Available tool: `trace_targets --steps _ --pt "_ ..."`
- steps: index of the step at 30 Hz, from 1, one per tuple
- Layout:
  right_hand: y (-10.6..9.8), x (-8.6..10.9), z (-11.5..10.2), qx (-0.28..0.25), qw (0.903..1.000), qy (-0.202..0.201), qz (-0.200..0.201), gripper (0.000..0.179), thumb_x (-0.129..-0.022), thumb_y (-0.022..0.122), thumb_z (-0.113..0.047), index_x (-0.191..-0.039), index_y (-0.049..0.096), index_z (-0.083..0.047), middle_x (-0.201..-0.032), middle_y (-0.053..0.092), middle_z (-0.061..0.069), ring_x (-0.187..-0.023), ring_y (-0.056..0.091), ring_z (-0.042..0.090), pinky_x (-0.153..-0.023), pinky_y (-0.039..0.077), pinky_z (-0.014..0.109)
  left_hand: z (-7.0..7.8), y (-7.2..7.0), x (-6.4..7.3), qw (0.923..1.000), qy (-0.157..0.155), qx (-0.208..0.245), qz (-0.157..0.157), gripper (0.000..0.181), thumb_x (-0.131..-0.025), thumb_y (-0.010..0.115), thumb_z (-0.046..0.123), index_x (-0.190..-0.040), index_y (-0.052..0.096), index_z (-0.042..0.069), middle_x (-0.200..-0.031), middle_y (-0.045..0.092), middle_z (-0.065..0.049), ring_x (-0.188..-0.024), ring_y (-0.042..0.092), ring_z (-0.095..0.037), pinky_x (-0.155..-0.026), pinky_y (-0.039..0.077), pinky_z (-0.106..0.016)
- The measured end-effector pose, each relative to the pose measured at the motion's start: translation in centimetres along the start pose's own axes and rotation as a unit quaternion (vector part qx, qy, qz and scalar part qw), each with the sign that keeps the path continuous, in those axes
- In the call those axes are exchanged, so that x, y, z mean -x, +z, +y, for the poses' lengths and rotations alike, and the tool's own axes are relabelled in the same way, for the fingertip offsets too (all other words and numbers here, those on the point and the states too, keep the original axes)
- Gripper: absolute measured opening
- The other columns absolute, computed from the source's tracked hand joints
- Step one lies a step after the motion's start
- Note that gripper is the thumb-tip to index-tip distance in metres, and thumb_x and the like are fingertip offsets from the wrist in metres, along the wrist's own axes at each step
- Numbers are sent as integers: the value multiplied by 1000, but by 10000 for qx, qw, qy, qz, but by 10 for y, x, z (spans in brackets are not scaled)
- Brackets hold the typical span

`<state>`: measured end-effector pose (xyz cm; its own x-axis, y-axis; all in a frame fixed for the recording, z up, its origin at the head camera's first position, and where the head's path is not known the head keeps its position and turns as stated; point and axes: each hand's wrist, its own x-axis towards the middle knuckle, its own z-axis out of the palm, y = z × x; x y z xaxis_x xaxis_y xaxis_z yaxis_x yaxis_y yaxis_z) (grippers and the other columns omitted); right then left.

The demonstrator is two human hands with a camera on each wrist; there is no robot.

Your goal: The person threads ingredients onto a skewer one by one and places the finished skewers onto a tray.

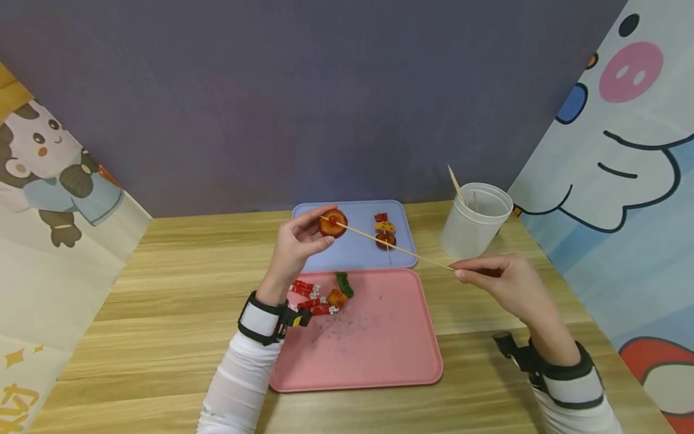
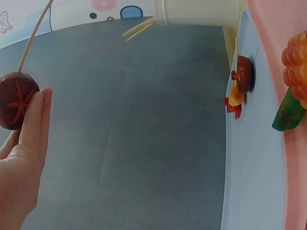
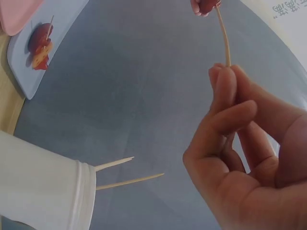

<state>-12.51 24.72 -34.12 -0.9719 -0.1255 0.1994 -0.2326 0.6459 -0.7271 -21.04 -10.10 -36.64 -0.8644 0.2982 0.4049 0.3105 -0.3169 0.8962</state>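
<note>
My left hand (image 1: 293,246) holds a toy shiitake mushroom (image 1: 335,232) above the blue tray, its thumb and fingers at the edge. The left wrist view shows the dark brown cap (image 2: 9,112) with a star-shaped cut. My right hand (image 1: 506,282) pinches the far end of a thin wooden skewer (image 1: 401,248) between thumb and fingertips. The skewer slants up leftward, and its other end meets the mushroom. On the blue tray (image 1: 355,256) lies another skewer bearing a brown mushroom (image 1: 386,242), a yellow piece (image 1: 385,227) and a red piece (image 1: 381,217).
A pink tray (image 1: 379,355) in front carries several red pieces with white ends (image 1: 311,303), a corn chunk (image 1: 337,298) and a green pepper piece (image 1: 344,284). At the right stands a white cup (image 1: 468,232) with wooden skewers (image 1: 456,184) sticking out. A grey panel (image 1: 325,108) rises behind.
</note>
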Motion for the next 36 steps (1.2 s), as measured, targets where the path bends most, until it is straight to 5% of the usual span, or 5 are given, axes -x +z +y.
trace_targets --steps 8,15,36 --pt "4 0 1 -20 9999 -54 106 16 -83 73 -21 -94 77 -11 -84 73 -4 -72 63 -2 -61 51 18 -4 -1 1 10000 -67 43 40 53 -80 72 0 -128 52 -10 -118 62 -8 -105 64 -17 -84 54 -26" --pt "19 -5 -4 -264 9993 -253 -126 16 -82 73 -19 -96 76 -10 -87 73 6 -73 63 -2 -61 52 18 -12 16 -1 9969 -474 169 -605 57 -77 76 5 -128 54 -7 -125 62 -11 -108 64 -22 -90 53 -34" --pt "27 -5 -3 -202 9997 -100 82 16 -83 73 -21 -94 77 -11 -87 73 6 -71 63 -3 -59 50 18 -21 17 0 9974 -570 73 -426 54 -78 76 6 -127 56 -6 -123 63 -13 -107 64 -20 -87 54 -32"
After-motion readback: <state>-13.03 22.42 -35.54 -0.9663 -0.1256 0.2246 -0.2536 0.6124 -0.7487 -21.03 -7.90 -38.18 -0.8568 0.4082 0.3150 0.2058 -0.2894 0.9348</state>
